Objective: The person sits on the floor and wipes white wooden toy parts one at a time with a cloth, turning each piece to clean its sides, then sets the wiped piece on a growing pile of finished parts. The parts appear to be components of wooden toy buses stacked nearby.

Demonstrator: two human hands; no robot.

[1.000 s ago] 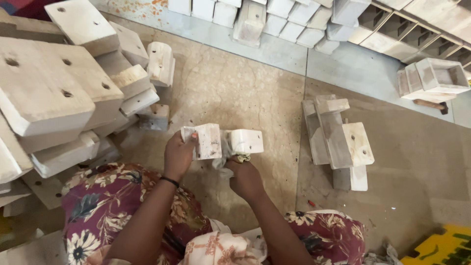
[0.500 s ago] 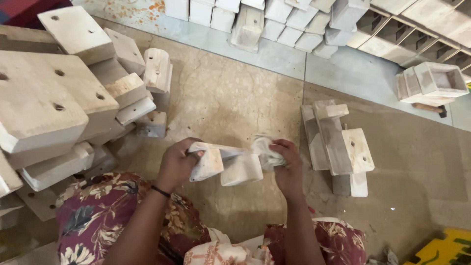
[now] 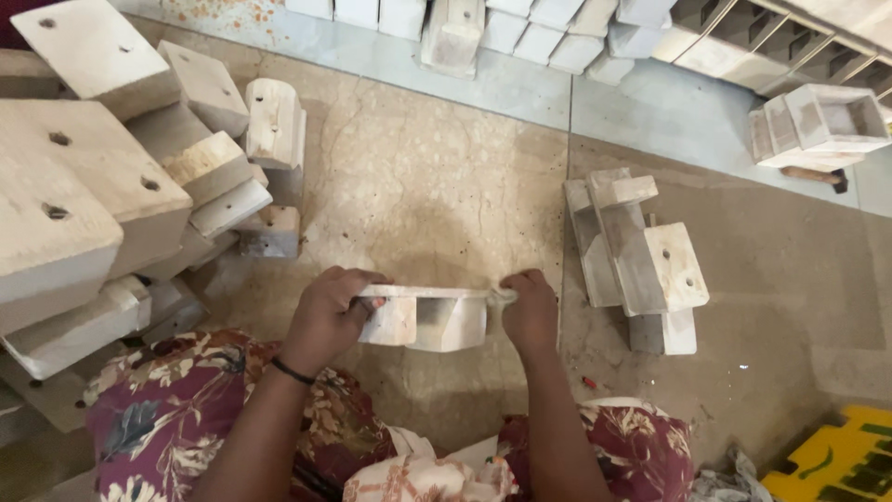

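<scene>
Head view showed the left hand [image 3: 327, 311] and right hand [image 3: 530, 311] clamped on opposite ends of a pale whitewashed wooden bracket [image 3: 427, 316], left of a stacked pale wooden assembly [image 3: 641, 256].

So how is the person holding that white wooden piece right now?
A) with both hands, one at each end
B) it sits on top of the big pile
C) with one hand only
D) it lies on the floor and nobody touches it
A: the left hand grips one end of the white wooden piece and the right hand grips the other, over the floor.
</scene>
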